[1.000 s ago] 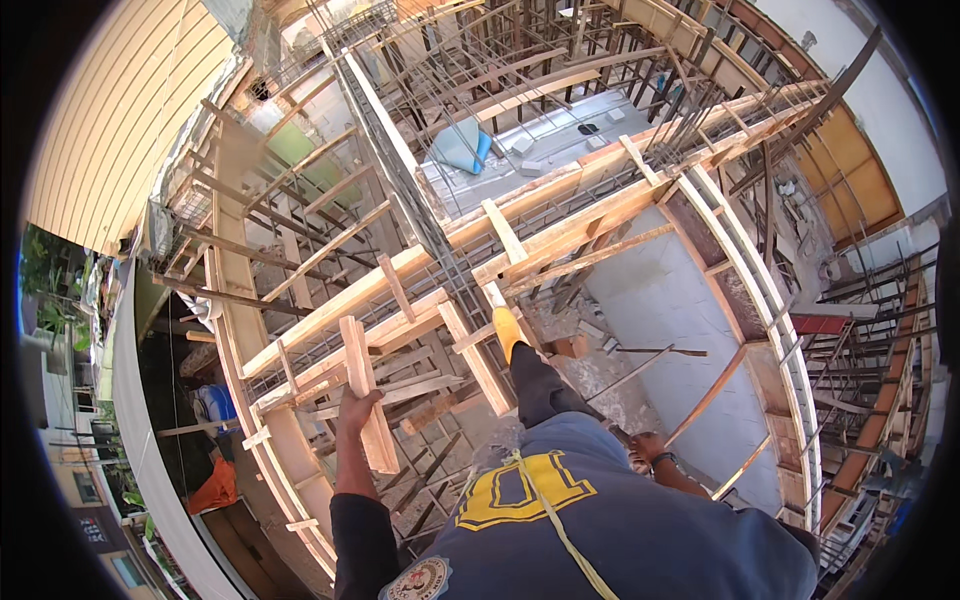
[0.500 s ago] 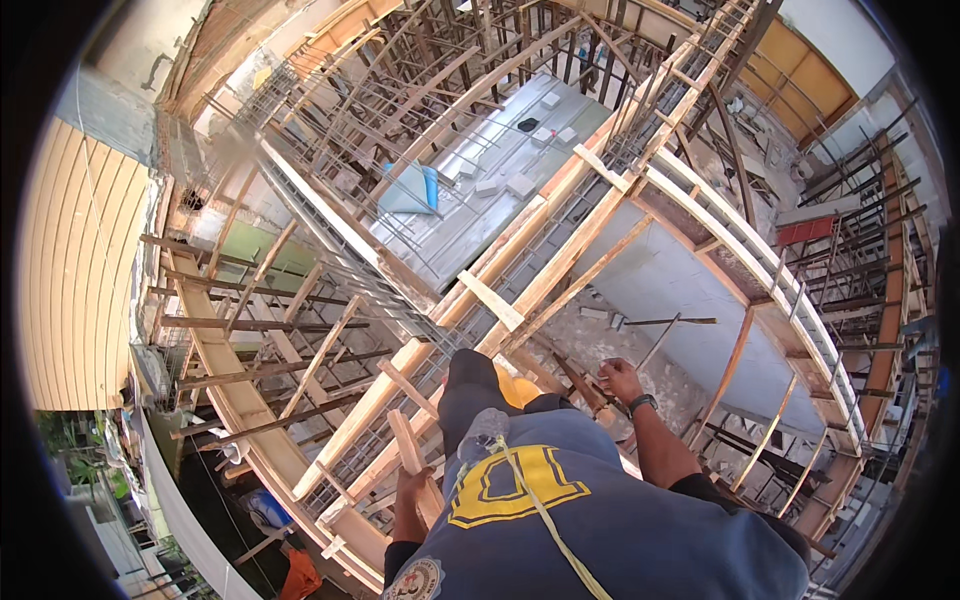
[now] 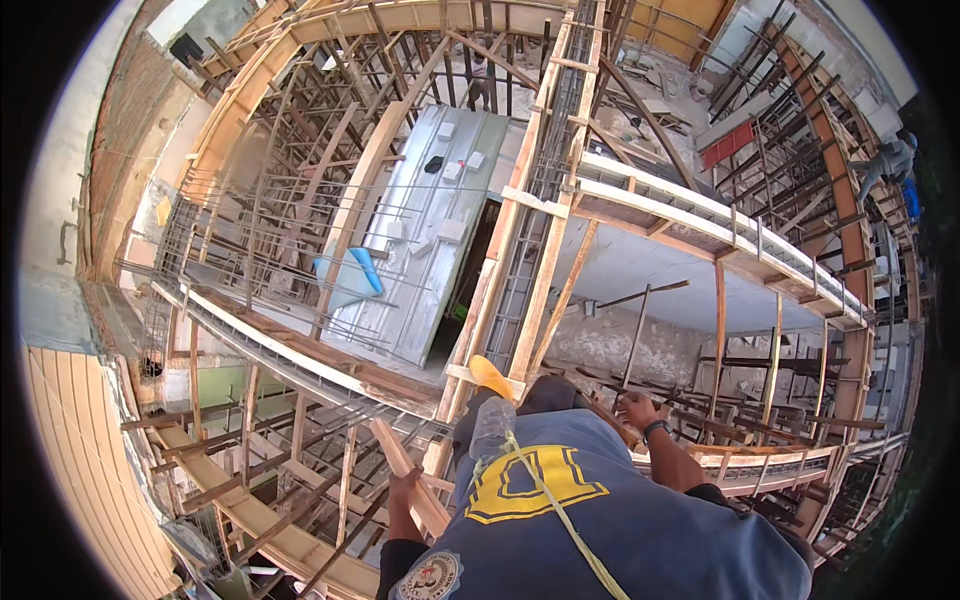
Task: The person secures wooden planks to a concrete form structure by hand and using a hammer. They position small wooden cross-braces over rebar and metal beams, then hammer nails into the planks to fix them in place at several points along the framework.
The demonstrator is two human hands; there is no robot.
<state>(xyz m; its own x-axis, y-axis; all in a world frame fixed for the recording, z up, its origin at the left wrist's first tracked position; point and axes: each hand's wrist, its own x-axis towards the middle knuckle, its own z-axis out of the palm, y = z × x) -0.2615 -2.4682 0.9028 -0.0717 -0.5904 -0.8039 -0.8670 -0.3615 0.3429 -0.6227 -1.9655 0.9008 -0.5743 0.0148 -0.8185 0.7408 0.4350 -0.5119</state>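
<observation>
My left hand (image 3: 403,490) grips a short wooden board (image 3: 412,470) beside my body, its upper end leaning left. My right hand (image 3: 637,408), with a dark watch (image 3: 655,427) at the wrist, is held with curled fingers to the right of my lap. Whatever those fingers may hold is too small to make out. A clear plastic bottle (image 3: 492,425) lies against my chest, with a pale yellow cord (image 3: 548,505) running down my blue shirt. Just beyond my knees shows a rounded yellow-orange thing (image 3: 490,376), above a formwork beam (image 3: 517,300) with steel bars inside.
Metal sheeting (image 3: 410,240) with several pale blocks and a blue folded sheet (image 3: 350,276) lies ahead left. Rebar-filled forms (image 3: 290,345) cross at left, and a curved one (image 3: 720,240) spans the right. Open drops with timber props (image 3: 717,340) lie between. Another person (image 3: 890,165) is far right.
My view has turned, so the formwork ahead now runs nearly straight away from me. The board stays in my left hand; my right hand remains curled and sits slightly lower.
</observation>
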